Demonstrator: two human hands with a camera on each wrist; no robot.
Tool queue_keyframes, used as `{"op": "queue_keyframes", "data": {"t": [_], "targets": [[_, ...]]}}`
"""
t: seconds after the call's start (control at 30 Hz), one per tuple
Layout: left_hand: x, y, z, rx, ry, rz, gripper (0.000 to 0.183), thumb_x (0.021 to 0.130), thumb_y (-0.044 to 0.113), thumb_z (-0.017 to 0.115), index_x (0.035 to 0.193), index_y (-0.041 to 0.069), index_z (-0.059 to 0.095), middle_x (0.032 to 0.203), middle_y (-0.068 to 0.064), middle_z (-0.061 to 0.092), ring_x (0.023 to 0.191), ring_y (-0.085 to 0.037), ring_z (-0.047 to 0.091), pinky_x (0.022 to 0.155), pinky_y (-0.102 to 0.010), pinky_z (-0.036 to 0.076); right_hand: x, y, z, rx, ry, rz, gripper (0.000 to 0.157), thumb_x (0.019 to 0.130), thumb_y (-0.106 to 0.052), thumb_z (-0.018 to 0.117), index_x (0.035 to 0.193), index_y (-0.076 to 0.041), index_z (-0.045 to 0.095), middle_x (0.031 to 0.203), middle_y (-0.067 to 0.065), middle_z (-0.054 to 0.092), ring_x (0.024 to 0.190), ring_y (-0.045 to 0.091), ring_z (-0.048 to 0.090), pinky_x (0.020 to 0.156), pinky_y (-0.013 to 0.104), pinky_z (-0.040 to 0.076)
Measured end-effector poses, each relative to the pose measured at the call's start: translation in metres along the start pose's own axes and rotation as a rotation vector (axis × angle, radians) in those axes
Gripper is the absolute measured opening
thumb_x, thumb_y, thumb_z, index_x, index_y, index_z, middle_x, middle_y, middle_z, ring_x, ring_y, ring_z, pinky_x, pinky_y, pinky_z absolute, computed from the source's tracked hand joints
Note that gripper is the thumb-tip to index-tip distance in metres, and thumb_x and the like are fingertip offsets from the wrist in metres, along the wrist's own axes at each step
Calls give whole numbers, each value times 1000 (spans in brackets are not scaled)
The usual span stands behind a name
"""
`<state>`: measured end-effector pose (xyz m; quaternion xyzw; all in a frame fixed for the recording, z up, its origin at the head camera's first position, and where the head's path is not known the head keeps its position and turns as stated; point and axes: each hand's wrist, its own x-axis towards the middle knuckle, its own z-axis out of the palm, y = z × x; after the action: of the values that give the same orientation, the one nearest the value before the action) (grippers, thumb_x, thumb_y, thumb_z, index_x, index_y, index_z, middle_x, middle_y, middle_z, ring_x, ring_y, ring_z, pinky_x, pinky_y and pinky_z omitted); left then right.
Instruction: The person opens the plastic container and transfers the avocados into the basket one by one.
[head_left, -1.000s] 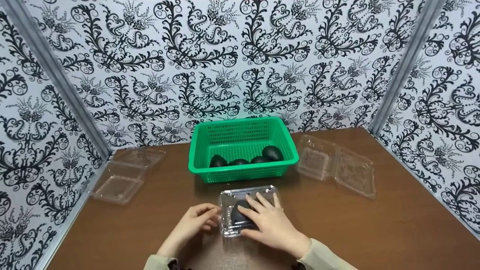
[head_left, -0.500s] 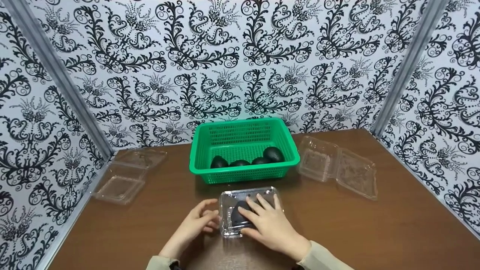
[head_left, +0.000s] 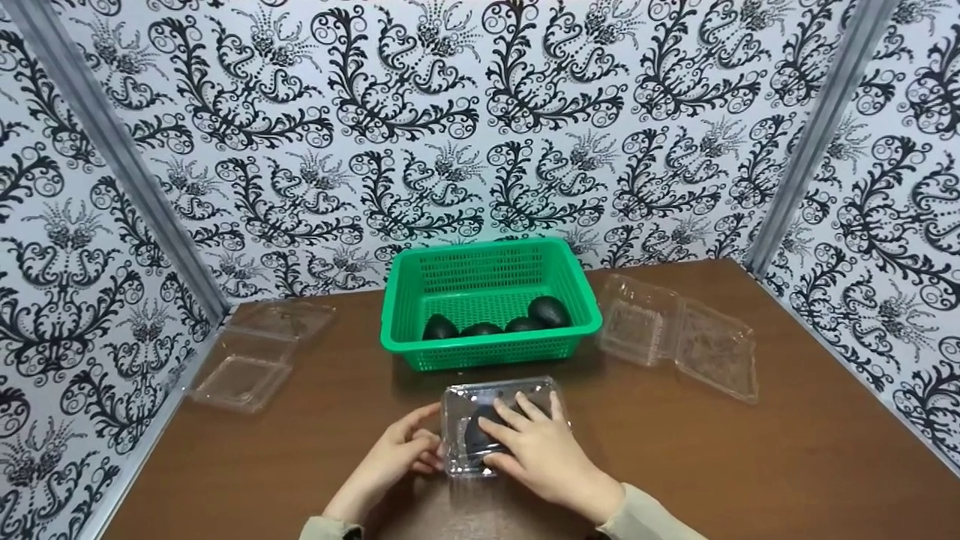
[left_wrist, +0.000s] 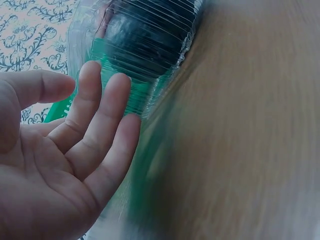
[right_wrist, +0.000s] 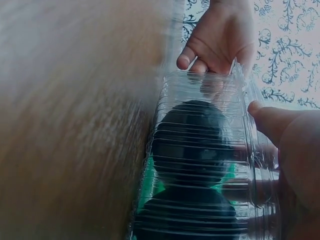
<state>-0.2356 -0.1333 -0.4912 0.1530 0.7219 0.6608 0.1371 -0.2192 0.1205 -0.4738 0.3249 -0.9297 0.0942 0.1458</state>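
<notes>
A clear plastic clamshell box (head_left: 466, 393) sits at the front middle of the table, its lid down. Inside are dark avocados (head_left: 478, 435); through the ribbed side in the right wrist view I make out two, a nearer avocado (right_wrist: 187, 215) and a farther avocado (right_wrist: 192, 145). My right hand (head_left: 544, 450) lies across the lid with fingers spread, hiding part of it. Beside the box's left wall is my left hand (head_left: 397, 454), its fingers loosely bent and the fingertips at the wall. Whether they touch it I cannot tell.
Behind the box stands a green basket (head_left: 491, 343) with several avocados (head_left: 549, 311). An unfolded clear clamshell (head_left: 244, 379) lies on the left, and another unfolded clamshell (head_left: 637, 322) on the right. Patterned panels (head_left: 480, 150) enclose the table's back and sides.
My left hand's fingers have shifted slightly and come closer to the box's left wall. The right hand stays spread on the lid.
</notes>
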Motion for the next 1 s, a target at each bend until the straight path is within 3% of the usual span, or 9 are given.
{"op": "queue_keyframes", "data": {"t": [0.63, 1.0], "targets": [[1, 0, 4, -33, 15, -10, 67, 90, 6, 58, 147, -7, 26, 78, -8, 64, 61, -15, 63, 64, -31, 58, 2, -1, -1, -26, 17, 0, 46, 98, -49, 46, 134, -25, 61, 138, 3, 54, 125, 40, 49, 98, 75, 25], [2, -1, 5, -93, 16, -28, 70, 89, 6, 61, 148, -4, 24, 80, -7, 63, 64, -13, 60, 61, -24, 54, 1, -1, -1, 16, 47, 2, 44, 97, -49, 48, 131, -24, 63, 135, 3, 56, 124, 40, 50, 99, 76, 23]]}}
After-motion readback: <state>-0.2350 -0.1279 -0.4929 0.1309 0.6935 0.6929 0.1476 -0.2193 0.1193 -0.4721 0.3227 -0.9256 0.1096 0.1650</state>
